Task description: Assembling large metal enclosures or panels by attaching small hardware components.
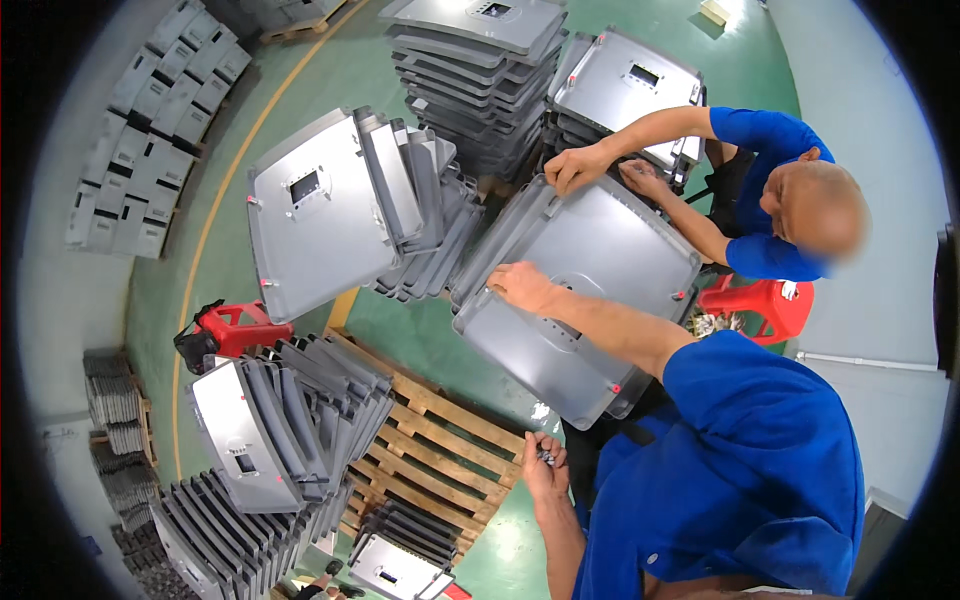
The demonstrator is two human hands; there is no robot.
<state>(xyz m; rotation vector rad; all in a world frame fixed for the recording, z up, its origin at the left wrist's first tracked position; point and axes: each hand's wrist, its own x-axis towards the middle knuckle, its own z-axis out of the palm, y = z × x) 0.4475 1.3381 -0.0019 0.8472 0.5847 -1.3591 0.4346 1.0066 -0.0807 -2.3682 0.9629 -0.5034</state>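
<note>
A large grey sheet panel [610, 235] lies on top of a stack in front of me, with red tabs near its corners and a round central area partly hidden by my forearm. My right hand [525, 287] reaches across it, its fingers bent down at the left rim. Whatever those fingers pinch is too small to make out. Lower down, beside the stack, my left hand [544, 466] is closed around several small dark metal pieces [546, 456]. A co-worker's hand [578, 170] works at the far corner of the same panel, the other hand close by.
Leaning panels [325, 205] stand to the left, with tall panel stacks [480, 70] behind. A wooden pallet [430, 430] and more panels [285, 440] lie lower left. Red stools [240, 328] [765, 308] stand on both sides. The co-worker [790, 200] stands at the right.
</note>
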